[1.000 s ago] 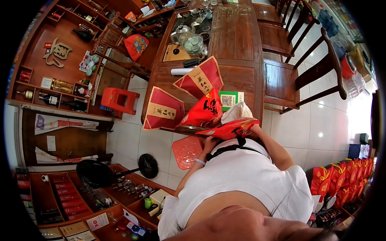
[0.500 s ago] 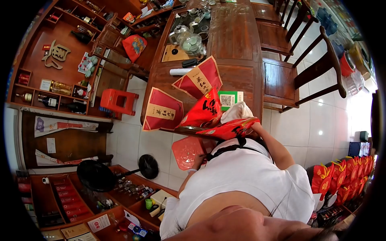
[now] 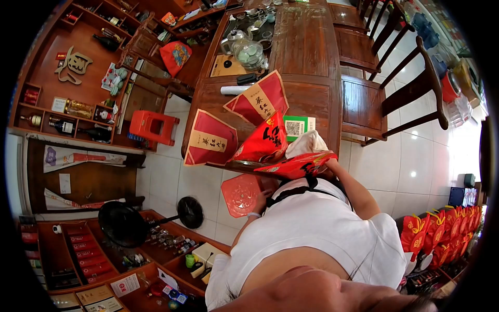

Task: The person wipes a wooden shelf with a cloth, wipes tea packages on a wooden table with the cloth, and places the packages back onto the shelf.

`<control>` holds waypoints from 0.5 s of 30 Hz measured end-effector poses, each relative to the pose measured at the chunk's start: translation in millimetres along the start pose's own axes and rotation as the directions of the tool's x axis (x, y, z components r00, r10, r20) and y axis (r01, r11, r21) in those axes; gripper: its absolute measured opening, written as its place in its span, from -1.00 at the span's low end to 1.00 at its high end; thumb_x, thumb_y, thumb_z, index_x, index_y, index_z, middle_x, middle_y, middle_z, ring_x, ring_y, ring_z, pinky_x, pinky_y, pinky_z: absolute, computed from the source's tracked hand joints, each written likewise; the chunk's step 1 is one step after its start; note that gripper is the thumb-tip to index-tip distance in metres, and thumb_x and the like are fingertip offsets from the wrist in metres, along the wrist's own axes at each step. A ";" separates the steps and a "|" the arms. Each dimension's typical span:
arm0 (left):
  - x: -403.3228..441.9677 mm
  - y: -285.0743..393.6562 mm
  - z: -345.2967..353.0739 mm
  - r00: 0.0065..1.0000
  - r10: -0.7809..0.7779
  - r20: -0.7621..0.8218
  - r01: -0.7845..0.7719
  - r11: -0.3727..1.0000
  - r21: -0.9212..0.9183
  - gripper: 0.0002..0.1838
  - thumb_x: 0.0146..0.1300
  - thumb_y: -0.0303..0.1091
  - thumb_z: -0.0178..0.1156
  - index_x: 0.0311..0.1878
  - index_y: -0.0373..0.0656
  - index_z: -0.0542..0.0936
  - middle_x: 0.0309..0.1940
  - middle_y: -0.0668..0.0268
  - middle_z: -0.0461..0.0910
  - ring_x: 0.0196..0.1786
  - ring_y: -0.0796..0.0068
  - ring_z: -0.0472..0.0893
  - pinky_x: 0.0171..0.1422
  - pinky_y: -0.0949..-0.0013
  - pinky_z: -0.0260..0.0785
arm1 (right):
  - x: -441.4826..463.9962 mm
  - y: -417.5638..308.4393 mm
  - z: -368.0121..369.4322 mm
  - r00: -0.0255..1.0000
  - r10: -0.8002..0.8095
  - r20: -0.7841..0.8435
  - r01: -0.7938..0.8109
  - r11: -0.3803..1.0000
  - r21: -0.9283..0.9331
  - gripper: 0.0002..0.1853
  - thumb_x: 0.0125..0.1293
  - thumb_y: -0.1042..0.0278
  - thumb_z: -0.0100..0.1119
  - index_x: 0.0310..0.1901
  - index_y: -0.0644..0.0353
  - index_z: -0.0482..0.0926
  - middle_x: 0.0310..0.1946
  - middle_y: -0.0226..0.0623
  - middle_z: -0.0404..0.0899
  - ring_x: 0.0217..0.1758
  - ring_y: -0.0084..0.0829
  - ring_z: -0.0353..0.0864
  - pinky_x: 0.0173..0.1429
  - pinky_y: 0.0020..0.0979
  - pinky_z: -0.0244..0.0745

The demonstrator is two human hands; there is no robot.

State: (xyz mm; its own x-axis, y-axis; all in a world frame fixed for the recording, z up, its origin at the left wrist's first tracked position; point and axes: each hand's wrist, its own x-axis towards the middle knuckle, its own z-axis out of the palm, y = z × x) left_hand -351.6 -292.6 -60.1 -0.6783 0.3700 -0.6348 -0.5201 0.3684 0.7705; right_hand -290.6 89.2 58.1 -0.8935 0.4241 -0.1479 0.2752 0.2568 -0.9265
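At the table's front edge, a shiny red bag (image 3: 299,165) with black characters lies tilted, and my right hand (image 3: 331,164) is closed on its right end. My left hand (image 3: 263,199) is low beside the red stool (image 3: 241,195), near my waist; its fingers are too small and dark to make out. Another red bag (image 3: 264,139) stands just behind the first. Two dark red and tan packets (image 3: 210,140) (image 3: 260,99) lie on the table to the left and behind. A white cloth (image 3: 306,144) sits beside a green QR code card (image 3: 297,128).
Glass teaware (image 3: 249,53) stands on a tray at the table's far left. Wooden chairs (image 3: 364,101) line the right side. On the left are a red stool (image 3: 153,126), a black fan (image 3: 122,223) and shelves. Red bags (image 3: 439,234) stand in rows at the lower right.
My left hand has moved from the red bag's left end down and left towards the stool beside me. My right hand has stayed at the bag's right end.
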 end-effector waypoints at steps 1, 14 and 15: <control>4.4 -5.6 -0.3 1.000 0.002 0.002 -0.002 1.000 0.002 -0.68 0.08 -0.37 0.16 -0.11 -0.36 0.52 -0.29 0.15 0.58 -0.21 0.43 0.54 -0.14 0.48 0.36 | 0.9 2.1 0.4 1.000 0.008 0.005 -0.008 1.000 0.004 -0.77 -0.06 0.36 0.12 -0.34 0.25 0.60 -0.53 -0.11 0.58 -0.46 -0.42 0.58 -0.31 -0.42 0.46; -25.7 30.4 -12.1 0.990 -0.101 -0.100 0.111 0.989 0.102 -0.71 0.09 -0.36 0.14 -0.13 -0.29 0.53 -0.40 0.23 0.58 -0.44 0.44 0.56 -0.47 0.46 0.42 | 4.9 3.5 2.7 0.996 0.091 -0.010 -0.091 0.985 -0.147 -0.77 -0.03 0.34 0.08 -0.33 0.24 0.60 -0.54 -0.09 0.58 -0.46 -0.37 0.59 -0.33 -0.38 0.46; -14.7 12.7 -15.7 0.969 -0.214 -0.120 0.220 0.975 0.032 -0.72 0.09 -0.36 0.14 -0.14 -0.30 0.54 -0.42 0.23 0.57 -0.48 0.46 0.55 -0.54 0.46 0.41 | 11.0 24.4 8.4 0.999 0.038 -0.003 -0.038 0.996 -0.085 -0.76 -0.03 0.32 0.08 -0.34 0.23 0.60 -0.53 -0.08 0.57 -0.46 -0.35 0.60 -0.33 -0.37 0.47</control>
State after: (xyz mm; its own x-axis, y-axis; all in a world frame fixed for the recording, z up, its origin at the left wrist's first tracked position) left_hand -356.4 -306.8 -40.1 -0.6082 0.1774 -0.7737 -0.6394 0.4681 0.6099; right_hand -296.7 92.8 31.0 -0.8813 0.4364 -0.1815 0.3379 0.3132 -0.8875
